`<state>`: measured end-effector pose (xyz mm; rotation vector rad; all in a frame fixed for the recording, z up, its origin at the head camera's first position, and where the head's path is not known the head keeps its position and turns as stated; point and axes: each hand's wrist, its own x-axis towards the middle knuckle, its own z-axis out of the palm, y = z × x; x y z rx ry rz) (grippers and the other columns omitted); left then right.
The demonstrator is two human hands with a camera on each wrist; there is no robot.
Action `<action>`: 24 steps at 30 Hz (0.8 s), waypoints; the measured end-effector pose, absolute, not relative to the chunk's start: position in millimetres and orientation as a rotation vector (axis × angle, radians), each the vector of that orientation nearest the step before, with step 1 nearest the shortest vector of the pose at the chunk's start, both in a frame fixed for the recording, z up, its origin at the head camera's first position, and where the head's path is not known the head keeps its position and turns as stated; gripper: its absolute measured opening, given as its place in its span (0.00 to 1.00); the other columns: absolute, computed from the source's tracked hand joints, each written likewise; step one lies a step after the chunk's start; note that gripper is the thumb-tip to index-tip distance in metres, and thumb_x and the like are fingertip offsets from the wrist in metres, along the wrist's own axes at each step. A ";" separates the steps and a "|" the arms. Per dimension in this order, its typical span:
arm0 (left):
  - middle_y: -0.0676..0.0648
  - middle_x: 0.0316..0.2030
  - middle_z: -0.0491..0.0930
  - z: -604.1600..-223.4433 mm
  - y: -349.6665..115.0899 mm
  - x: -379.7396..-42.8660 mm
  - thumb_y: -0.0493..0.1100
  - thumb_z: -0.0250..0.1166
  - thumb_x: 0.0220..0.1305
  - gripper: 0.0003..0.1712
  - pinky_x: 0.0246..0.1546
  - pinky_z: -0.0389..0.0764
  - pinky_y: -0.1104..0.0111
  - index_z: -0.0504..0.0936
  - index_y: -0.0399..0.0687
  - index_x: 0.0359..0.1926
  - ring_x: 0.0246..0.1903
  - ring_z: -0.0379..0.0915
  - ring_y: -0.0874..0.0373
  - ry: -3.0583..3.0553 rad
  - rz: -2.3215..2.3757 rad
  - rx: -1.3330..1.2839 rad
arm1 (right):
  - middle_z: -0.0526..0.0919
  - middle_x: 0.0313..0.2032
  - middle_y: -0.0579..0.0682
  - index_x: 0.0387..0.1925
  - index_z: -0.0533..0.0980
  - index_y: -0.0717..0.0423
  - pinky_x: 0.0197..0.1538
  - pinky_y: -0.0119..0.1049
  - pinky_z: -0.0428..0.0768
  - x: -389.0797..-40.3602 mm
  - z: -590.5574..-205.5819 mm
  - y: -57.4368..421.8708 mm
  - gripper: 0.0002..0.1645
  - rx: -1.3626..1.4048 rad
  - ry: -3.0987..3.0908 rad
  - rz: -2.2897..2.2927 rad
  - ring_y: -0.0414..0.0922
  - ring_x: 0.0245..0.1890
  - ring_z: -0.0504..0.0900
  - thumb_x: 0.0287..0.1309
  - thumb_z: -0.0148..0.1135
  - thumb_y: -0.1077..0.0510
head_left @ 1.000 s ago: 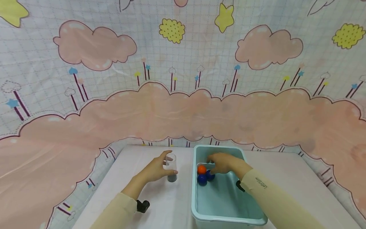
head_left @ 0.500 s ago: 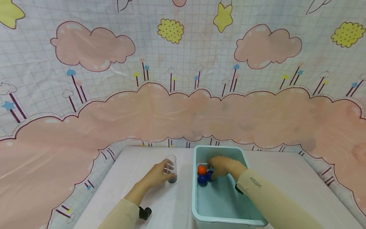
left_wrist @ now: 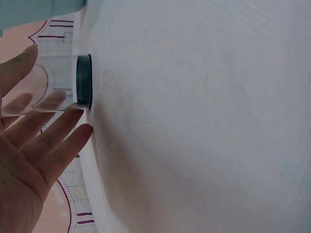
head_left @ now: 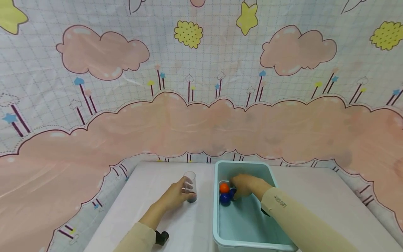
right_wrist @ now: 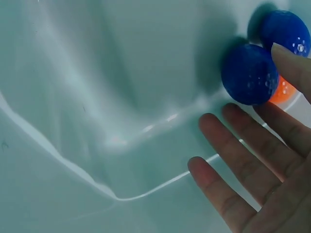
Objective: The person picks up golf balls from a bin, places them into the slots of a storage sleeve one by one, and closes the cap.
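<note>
White table [head_left: 151, 182]; teal bin [head_left: 252, 224] contains orange ball [head_left: 224, 188], two blue balls [head_left: 225, 199].

Left sleeve [head_left: 134, 238]: beige, ending behind the bare left hand [head_left: 177, 194]; stubby black unit [head_left: 162, 238] beside it. Right sleeve [head_left: 302, 222]: same beige, small dark lettering [head_left: 280, 201] behind the bare right hand [head_left: 246, 185]; black piece [head_left: 264, 211] below, mostly hidden from me.
</note>
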<state>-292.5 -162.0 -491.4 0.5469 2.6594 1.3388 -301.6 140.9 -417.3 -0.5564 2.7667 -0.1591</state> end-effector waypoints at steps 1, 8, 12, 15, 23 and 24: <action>0.38 0.55 0.84 -491.9 -161.2 -292.3 0.47 0.73 0.66 0.26 0.55 0.85 0.48 0.72 0.45 0.58 0.56 0.82 0.38 2.659 1.341 0.544 | 0.87 0.46 0.50 0.51 0.83 0.53 0.63 0.54 0.81 -302.0 -417.7 140.9 0.23 -0.556 2.767 -0.161 0.49 0.45 0.82 0.54 0.80 0.55; 0.36 0.55 0.84 -492.6 -158.4 -291.7 0.45 0.72 0.67 0.26 0.53 0.86 0.50 0.71 0.44 0.58 0.56 0.83 0.37 2.676 1.337 0.556 | 0.88 0.46 0.50 0.53 0.84 0.52 0.64 0.52 0.80 -304.0 -420.2 142.0 0.23 -0.594 2.778 -0.123 0.47 0.45 0.83 0.55 0.79 0.55; 0.35 0.54 0.84 -491.7 -158.1 -289.4 0.45 0.72 0.67 0.26 0.54 0.86 0.49 0.71 0.43 0.58 0.55 0.83 0.37 2.683 1.338 0.557 | 0.88 0.46 0.49 0.52 0.84 0.52 0.64 0.51 0.81 -303.8 -420.7 141.7 0.22 -0.604 2.785 -0.106 0.47 0.44 0.83 0.56 0.79 0.56; 0.34 0.54 0.84 -491.2 -157.8 -286.7 0.46 0.72 0.67 0.26 0.52 0.86 0.49 0.71 0.42 0.58 0.55 0.83 0.37 2.689 1.332 0.557 | 0.88 0.45 0.49 0.52 0.84 0.51 0.64 0.51 0.81 -303.1 -421.0 141.6 0.21 -0.600 2.780 -0.102 0.47 0.44 0.82 0.56 0.78 0.56; 0.35 0.54 0.85 -493.8 -156.3 -283.4 0.47 0.72 0.67 0.28 0.50 0.86 0.51 0.71 0.41 0.59 0.53 0.84 0.39 2.719 1.292 0.559 | 0.85 0.39 0.47 0.48 0.82 0.51 0.61 0.49 0.83 -300.9 -421.6 141.9 0.18 -0.616 2.782 -0.068 0.45 0.40 0.81 0.57 0.77 0.55; 0.35 0.54 0.85 -493.6 -156.5 -283.4 0.47 0.72 0.67 0.27 0.50 0.86 0.51 0.71 0.41 0.59 0.53 0.84 0.40 2.721 1.290 0.559 | 0.85 0.39 0.47 0.47 0.81 0.51 0.61 0.49 0.83 -300.8 -421.7 141.8 0.18 -0.620 2.783 -0.067 0.45 0.40 0.81 0.58 0.77 0.55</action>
